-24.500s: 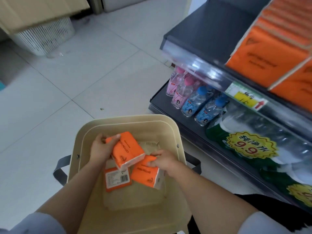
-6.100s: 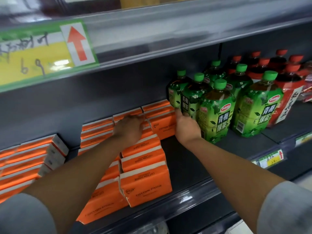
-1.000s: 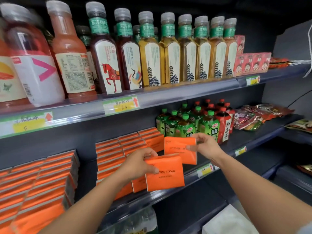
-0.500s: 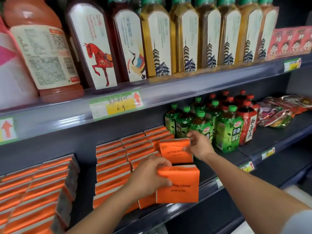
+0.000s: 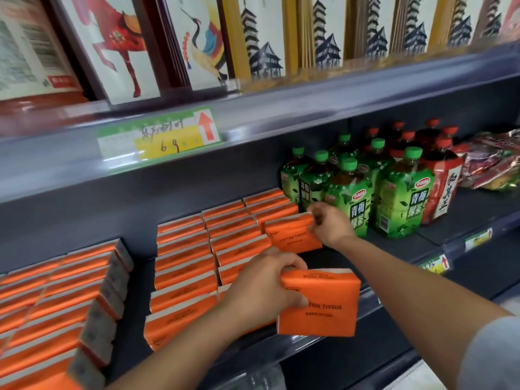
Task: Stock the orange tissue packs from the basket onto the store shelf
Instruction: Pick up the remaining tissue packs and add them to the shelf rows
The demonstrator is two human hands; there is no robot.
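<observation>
One orange tissue pack [image 5: 323,308], head view, is being clasped by the left grip [image 5: 261,288] at the shelf [image 5: 464,209] front edge. A second pack [image 5: 292,237] is being pinched by the right grip [image 5: 329,223] just beside the green tea bottles [image 5: 349,198]. Risk: releasing near the edge may be tipping the front pack off; a wide right-hand push may be toppling a bottle.

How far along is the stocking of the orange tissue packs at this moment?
Done: rows of stocked packs stand on the shelf. In hand: the left hand grips one pack at the shelf front; the right hand pinches a second pack beside the green bottles. Left: placing both. The basket is out of view, so the remaining count is unknown.
</observation>
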